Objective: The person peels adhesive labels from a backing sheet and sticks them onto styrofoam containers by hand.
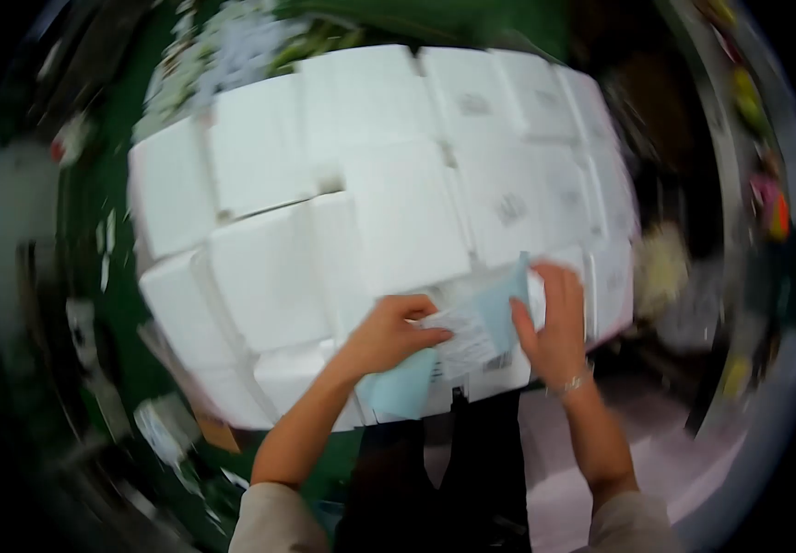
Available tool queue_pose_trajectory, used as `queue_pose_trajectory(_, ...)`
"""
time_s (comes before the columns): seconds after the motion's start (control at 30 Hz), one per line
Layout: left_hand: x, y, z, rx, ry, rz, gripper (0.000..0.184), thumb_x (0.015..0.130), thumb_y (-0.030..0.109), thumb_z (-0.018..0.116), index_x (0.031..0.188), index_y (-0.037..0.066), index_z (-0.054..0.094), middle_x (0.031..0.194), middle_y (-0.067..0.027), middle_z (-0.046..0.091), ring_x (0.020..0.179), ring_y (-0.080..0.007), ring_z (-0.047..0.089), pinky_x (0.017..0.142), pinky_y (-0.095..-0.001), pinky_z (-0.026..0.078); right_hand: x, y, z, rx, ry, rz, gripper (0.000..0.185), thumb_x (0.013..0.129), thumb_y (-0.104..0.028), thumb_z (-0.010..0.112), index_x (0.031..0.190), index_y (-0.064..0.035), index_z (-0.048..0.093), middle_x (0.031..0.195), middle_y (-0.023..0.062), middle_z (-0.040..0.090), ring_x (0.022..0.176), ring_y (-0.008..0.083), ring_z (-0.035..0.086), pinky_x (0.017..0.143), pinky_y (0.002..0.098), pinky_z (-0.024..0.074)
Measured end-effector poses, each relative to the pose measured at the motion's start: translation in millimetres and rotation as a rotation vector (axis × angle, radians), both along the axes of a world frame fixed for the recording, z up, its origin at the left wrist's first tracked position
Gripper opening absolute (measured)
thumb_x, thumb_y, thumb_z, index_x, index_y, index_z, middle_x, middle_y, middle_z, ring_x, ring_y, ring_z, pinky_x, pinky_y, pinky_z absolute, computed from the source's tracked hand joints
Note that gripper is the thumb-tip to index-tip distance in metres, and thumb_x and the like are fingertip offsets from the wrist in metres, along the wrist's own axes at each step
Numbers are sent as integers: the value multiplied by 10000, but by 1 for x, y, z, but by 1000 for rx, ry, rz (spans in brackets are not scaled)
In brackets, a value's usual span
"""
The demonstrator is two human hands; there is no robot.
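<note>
Low in the middle of the head view, my left hand point(400, 332) pinches the edge of a white printed sheet point(468, 348). Light blue paper point(401, 387) hangs below that hand, and another light blue piece point(504, 304) rises beside my right hand. My right hand point(551, 323) has its thumb and fingers curved around the right side of the papers; its exact grip is blurred. Both hands are over the near edge of several white blocks or packs point(398, 221) laid side by side, some with faint grey print.
Green floor point(121, 313) shows at the left, with white scraps point(106, 244) on it. Pale crumpled material point(241, 55) lies beyond the blocks. A long ledge point(725, 166) with coloured items runs along the right. A cardboard piece point(217, 432) is at the lower left.
</note>
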State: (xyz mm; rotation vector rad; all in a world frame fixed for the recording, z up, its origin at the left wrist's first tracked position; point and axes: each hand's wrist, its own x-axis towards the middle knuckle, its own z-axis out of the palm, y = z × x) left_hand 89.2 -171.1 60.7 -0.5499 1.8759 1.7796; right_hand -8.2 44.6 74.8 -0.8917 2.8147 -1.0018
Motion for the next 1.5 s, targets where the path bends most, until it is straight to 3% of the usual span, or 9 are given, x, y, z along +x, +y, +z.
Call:
queue_pose_trajectory(0.1, -2, 43, -28, -33, 194, 196, 273, 792, 185, 730, 965, -14, 658, 927, -94, 674, 832, -183, 623, 747, -342, 506, 11, -13, 30, -184, -656, 204, 300, 782, -118, 725, 1014, 6, 582, 919, 140, 607, 858, 273, 608, 754, 358, 481)
queue_pose_trajectory(0.17, -18, 73, -47, -239, 288, 325, 401, 734, 323, 747, 846, -45, 634, 788, -190, 649, 717, -275, 620, 660, -382, 495, 6, -12, 27, -118, -536, 270, 323, 787, -72, 711, 1060, 6, 557, 957, 102, 618, 837, 200, 615, 730, 313, 488)
queue_pose_trajectory(0.63, 21, 66, 1, 42, 367, 388, 285, 607, 89, 685, 855, -52, 680, 740, -117, 673, 646, -177, 620, 554, -302, 480, -49, -35, 24, 228, -1122, 751, 184, 927, -143, 601, 986, 31, 603, 853, 49, 584, 769, 121, 511, 712, 254, 441)
queue_pose_trajectory(0.8, 18, 39, -5, 151, 357, 365, 306, 614, 91, 670, 889, -44, 680, 791, -120, 678, 729, -189, 628, 651, -307, 500, -62, -27, -16, -40, -1347, 505, 169, 881, -166, 593, 962, -21, 561, 768, 33, 543, 674, 99, 534, 520, 267, 513)
queue_pose_trajectory(0.87, 7, 32, -20, 199, 402, 306, 335, 647, 105, 666, 949, -40, 671, 864, -136, 676, 830, -187, 627, 748, -316, 500, -62, -28, -4, -134, -1412, 411, 234, 832, -35, 618, 1053, 11, 554, 901, 100, 631, 788, 162, 620, 661, 298, 541)
queue_pose_trajectory(0.97, -13, 6, 10, 276, 285, 93, 294, 751, 106, 639, 1009, -36, 649, 945, -117, 672, 961, -168, 604, 877, -322, 468, -66, -22, 19, -291, -1355, 464, 250, 856, -3, 603, 1104, 33, 598, 980, 89, 626, 858, 163, 614, 761, 294, 523)
queue_pose_trajectory(1.27, -55, 21, 12, 564, -147, 84, 192, 857, 128, 659, 1015, 19, 649, 877, 11, 633, 762, -36, 546, 685, -218, 465, -109, 15, 46, -289, -812, 632, 255, 728, 69, 698, 945, -60, 738, 881, 62, 586, 806, 164, 576, 699, 246, 449)
queue_pose_trajectory(1.43, -39, 8, -12, -10, -407, -283, 308, 802, 173, 684, 1047, -5, 629, 882, -65, 652, 784, -135, 603, 727, -262, 488, -135, 104, 71, -527, -377, 253, 354, 584, 126, 558, 831, -50, 741, 1006, 152, 575, 976, 271, 547, 837, 356, 460)
queue_pose_trajectory(1.5, -52, 11, -23, -361, -281, -655, 464, 793, 202, 649, 1188, -21, 547, 1009, -201, 642, 972, -325, 621, 854, -409, 494, -147, 118, 66, -446, -454, 274, 222, 689, 79, 612, 864, -25, 699, 951, 113, 607, 926, 250, 593, 823, 340, 471)
